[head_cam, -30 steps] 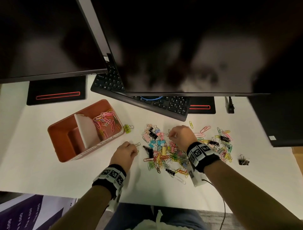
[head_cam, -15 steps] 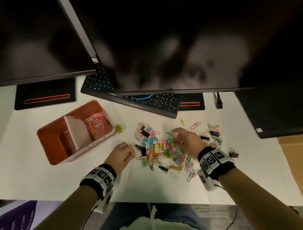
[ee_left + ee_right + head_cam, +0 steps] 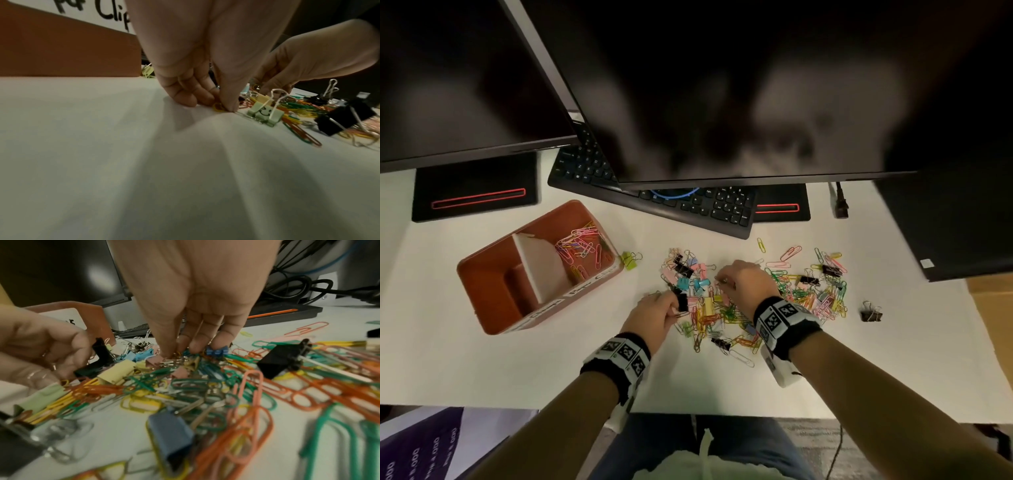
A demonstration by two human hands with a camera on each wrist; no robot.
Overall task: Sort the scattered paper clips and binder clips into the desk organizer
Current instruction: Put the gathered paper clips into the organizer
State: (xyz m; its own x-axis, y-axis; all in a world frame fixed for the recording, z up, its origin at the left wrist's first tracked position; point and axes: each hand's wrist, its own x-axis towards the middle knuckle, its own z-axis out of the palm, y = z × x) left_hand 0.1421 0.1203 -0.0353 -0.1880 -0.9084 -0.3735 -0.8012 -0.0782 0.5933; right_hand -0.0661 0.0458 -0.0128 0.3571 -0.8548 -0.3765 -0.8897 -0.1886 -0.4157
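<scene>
A: Head view puts the desk organizer (image 3: 493,274) toward the surface's left edge, with only some paper clips (image 3: 580,245) in one compartment.

B: And the rest?

A: Most of the pile (image 3: 739,308) sits mid-surface. Left hand (image 3: 654,317) pinches a yellow clip (image 3: 218,107); right hand (image 3: 748,284) pinches into the heap, which clip I can't tell. Early days, I'd judge.

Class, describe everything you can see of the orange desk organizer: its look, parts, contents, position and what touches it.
The desk organizer is an orange-brown rectangular box, plastic by its look, open on top, standing askew on the white desk. A white divider splits it. The far compartment holds coloured paper clips; the near one shows none. White handwritten labels line its front. A yellow-green binder clip lies by its corner. Neither hand touches it.
</scene>
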